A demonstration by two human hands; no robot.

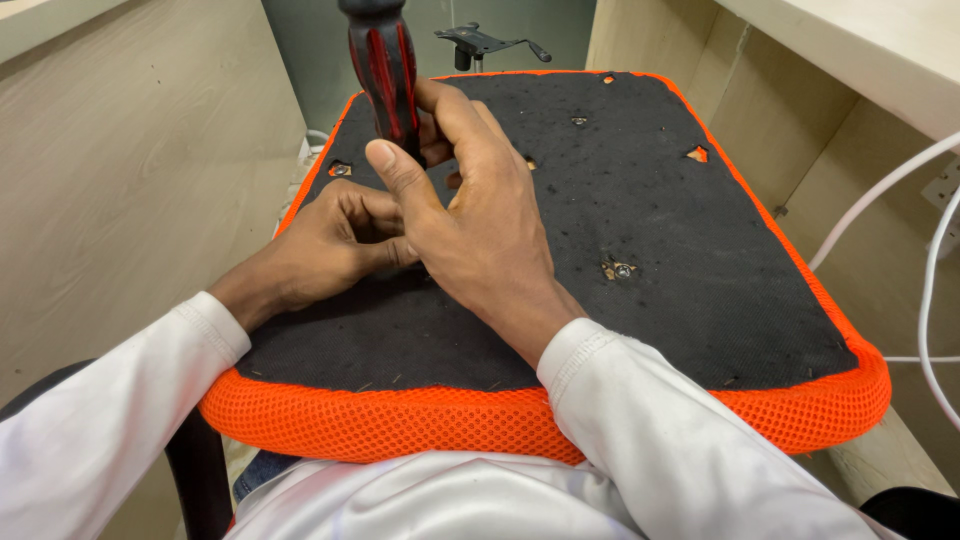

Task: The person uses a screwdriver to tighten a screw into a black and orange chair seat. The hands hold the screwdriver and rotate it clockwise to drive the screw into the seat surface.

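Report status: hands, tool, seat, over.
Right hand grips screwdriver, upright. Left hand curled at its base on seat cushion. Tip hidden.

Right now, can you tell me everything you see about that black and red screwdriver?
The screwdriver stands nearly upright over the upturned chair seat. Only its handle shows: thick, black with glossy red stripes, looking like plastic or rubber. Its top is cut off by the picture's edge. The right hand wraps round its lower part, thumb pressed against it. The left hand sits curled just below. The shaft and tip are hidden behind the hands.

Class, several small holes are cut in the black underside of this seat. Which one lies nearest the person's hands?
The hole at the left edge, just above the left hand; the others sit off to the right, farther away.
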